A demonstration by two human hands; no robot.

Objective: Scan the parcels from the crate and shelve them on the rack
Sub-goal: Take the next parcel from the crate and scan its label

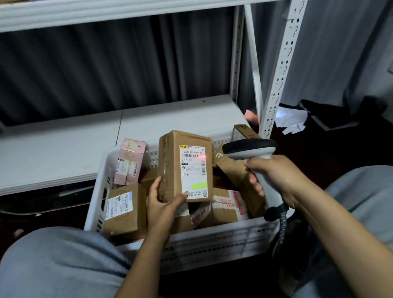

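One brown parcel (pixel 188 167) stands upright over the white crate (pixel 203 243), held by the left hand (pixel 162 203). Its grip pinches the lower corner, with the thumb on the labelled face. A red line from the single scanner (pixel 250 148) lies across the label. The right hand (pixel 271 176) has its grip wrapped around the scanner's handle. In the crate I count at least five more parcels: one pink box (pixel 129 161), the rest brown cardboard. The white rack (pixel 286 62) behind shows two shelves, the upper carrying a row of boxes.
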